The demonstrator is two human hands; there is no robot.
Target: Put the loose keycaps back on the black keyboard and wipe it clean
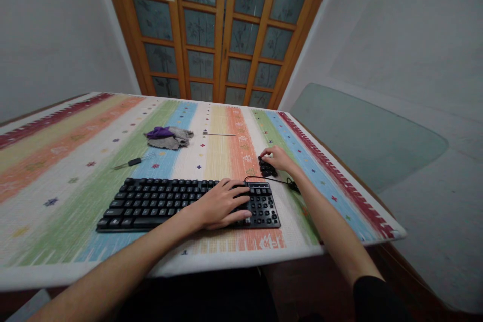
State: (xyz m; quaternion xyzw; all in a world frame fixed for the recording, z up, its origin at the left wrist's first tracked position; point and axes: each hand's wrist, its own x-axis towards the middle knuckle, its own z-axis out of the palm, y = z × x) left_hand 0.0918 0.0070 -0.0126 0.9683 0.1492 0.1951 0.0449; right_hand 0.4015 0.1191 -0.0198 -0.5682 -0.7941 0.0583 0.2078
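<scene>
A black computer keyboard (162, 204) lies on the striped tablecloth in front of me. Its right-hand number block (262, 207) has lost its keycaps, so bare switches show. My left hand (224, 205) rests flat over the keyboard's right part, fingers spread toward the number block. Just beyond the keyboard's top right corner sits a small group of loose black keycaps (268, 170). My right hand (277, 158) is at this group, its fingers curled and pinched on a keycap at the group's far edge. Most of that keycap is hidden by the fingertips.
A grey and purple cloth (168, 138) lies beyond the keyboard. Nearby are a wire keycap puller with a dark handle (134, 162) and a thin rod-like tool (221, 135). The black cable (292, 184) is bundled under my right forearm. A glass-paned wooden door (222, 35) stands behind the table.
</scene>
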